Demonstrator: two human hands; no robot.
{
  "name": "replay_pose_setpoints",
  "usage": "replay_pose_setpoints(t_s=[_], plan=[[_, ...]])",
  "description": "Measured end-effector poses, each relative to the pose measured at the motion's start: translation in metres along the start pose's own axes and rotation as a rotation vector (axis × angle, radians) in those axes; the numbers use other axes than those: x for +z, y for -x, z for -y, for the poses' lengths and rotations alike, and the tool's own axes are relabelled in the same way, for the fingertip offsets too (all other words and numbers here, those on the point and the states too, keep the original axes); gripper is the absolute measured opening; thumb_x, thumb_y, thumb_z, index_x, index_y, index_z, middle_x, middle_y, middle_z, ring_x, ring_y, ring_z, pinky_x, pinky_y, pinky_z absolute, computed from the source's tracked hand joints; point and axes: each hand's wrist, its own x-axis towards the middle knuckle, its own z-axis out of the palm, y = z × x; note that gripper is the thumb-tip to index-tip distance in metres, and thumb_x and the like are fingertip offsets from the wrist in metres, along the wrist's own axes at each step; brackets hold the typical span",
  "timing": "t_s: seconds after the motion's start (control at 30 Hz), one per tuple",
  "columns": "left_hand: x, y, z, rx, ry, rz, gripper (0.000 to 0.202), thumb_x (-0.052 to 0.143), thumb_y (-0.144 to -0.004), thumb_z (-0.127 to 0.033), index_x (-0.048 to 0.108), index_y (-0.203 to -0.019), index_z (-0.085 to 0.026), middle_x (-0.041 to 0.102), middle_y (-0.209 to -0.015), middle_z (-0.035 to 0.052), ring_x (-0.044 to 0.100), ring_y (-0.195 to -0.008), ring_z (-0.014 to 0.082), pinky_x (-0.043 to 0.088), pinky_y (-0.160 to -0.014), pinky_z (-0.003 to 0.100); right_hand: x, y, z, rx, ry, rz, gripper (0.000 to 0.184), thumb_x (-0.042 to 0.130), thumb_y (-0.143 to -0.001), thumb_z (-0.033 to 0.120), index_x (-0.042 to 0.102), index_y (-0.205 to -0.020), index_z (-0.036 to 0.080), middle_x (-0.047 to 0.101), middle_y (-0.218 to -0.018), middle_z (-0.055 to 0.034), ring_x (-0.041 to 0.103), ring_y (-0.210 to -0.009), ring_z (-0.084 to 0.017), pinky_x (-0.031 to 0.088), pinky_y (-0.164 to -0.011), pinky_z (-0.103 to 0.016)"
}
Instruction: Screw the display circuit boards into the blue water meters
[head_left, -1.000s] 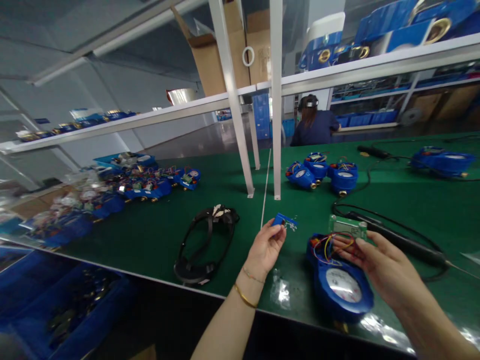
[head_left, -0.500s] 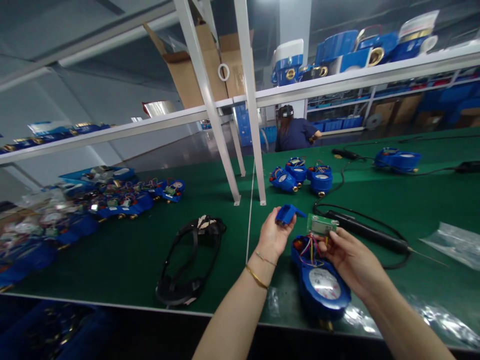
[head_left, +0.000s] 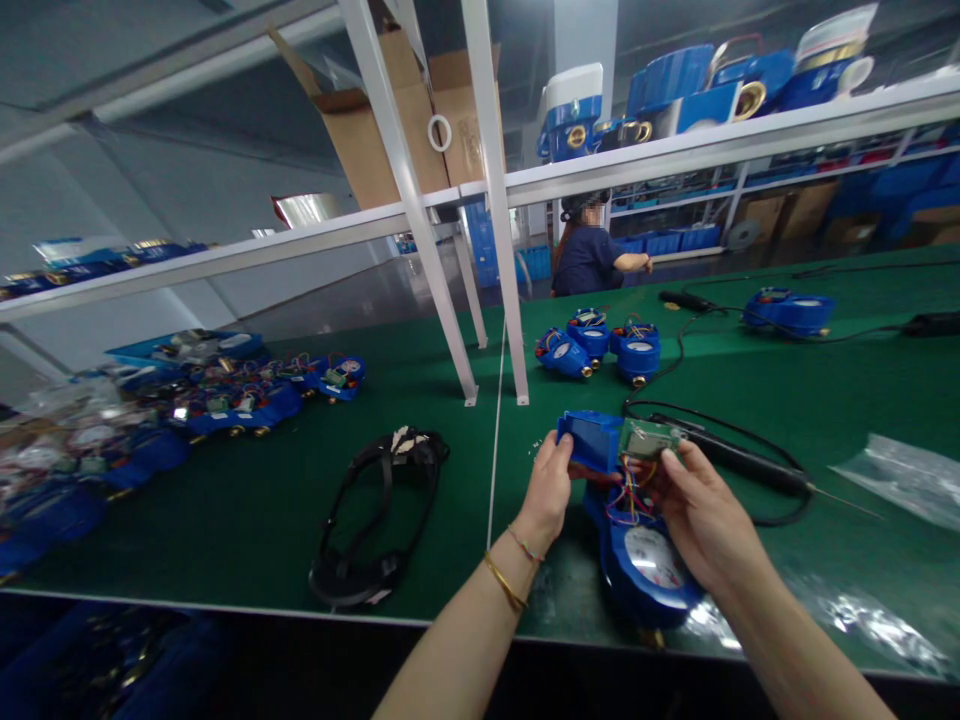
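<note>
My left hand (head_left: 549,490) grips a small blue plastic cover (head_left: 591,438), held just above the table. My right hand (head_left: 694,505) pinches a green circuit board (head_left: 646,437) right beside that cover; coloured wires run from the board down into a blue water meter (head_left: 642,555) with a white dial lying on the green table (head_left: 262,500) under both hands. The cover and the board touch or nearly touch.
A black strap loop (head_left: 375,520) lies left of my hands. A black cabled tool (head_left: 735,462) lies to the right, with clear plastic bags (head_left: 900,470) beyond. Three blue meters (head_left: 600,345) stand behind, several more far left (head_left: 247,395). White shelf posts (head_left: 450,300) rise ahead; a person (head_left: 592,255) sits beyond.
My left hand has brought the blue cover rightward and down against the circuit board. My right hand has lowered the board slightly toward the meter.
</note>
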Motion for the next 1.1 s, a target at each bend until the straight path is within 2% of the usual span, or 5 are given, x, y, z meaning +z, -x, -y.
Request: replay_pose_setpoints(t_s=[0.13, 0.43, 0.6, 0.7, 1.1], plan=[[-0.009, 0.002, 0.012, 0.118, -0.219, 0.071, 0.03, 0.058, -0.086, -0.05, 0.058, -0.089, -0.02, 0.06, -0.085, 0.0019, 0.059, -0.065, 0.0145, 0.05, -0.061, 0.026, 0.001, 0.0, -0.002, -0.01, 0.024, 0.024, 0.045, 0.087, -0.064, 0.043, 0.062, -0.096, 0.024, 0.068, -0.09, 0.0009, 0.065, -0.072, -0.013, 0.056, -0.064, -0.021], [-0.019, -0.021, 0.01, 0.324, -0.421, -0.244, 0.021, 0.06, -0.085, -0.028, 0.049, -0.07, -0.019, 0.045, -0.063, -0.0048, 0.043, -0.059, 0.0102, 0.036, -0.057, 0.02, 0.006, 0.003, -0.005, -0.002, 0.006, 0.102, 0.043, 0.087, -0.066, 0.041, 0.061, -0.095, 0.022, 0.064, -0.075, 0.0018, 0.057, -0.058, -0.008, 0.05, -0.055, -0.016], [0.008, -0.017, -0.002, 0.278, -0.337, -0.162, 0.007, 0.059, -0.084, -0.024, 0.055, -0.088, -0.02, 0.062, -0.072, -0.001, 0.059, -0.064, 0.013, 0.046, -0.058, 0.022, 0.01, 0.0, -0.008, 0.05, 0.002, 0.045, 0.043, 0.088, -0.063, 0.037, 0.063, -0.094, 0.021, 0.07, -0.092, -0.0037, 0.068, -0.073, -0.015, 0.057, -0.066, -0.022], [0.017, -0.009, -0.007, 0.229, -0.194, -0.084, 0.031, 0.064, -0.08, -0.018, 0.059, -0.11, -0.021, 0.069, -0.088, 0.0038, 0.066, -0.077, 0.0177, 0.054, -0.065, 0.026, 0.01, -0.001, -0.007, 0.033, 0.028, -0.027, 0.044, 0.09, -0.058, 0.035, 0.067, -0.091, 0.02, 0.071, -0.095, -0.0048, 0.069, -0.078, -0.018, 0.058, -0.069, -0.026], [0.008, 0.008, -0.016, 0.006, -0.043, 0.24, 0.062, 0.067, -0.076, -0.012, 0.055, -0.136, -0.022, 0.075, -0.097, 0.0063, 0.069, -0.078, 0.0178, 0.054, -0.075, 0.028, -0.002, 0.0, -0.008, -0.261, 0.322, -0.145, 0.053, 0.09, -0.058, 0.04, 0.07, -0.103, 0.02, 0.07, -0.083, -0.002, 0.063, -0.073, -0.013, 0.05, -0.065, -0.02]])
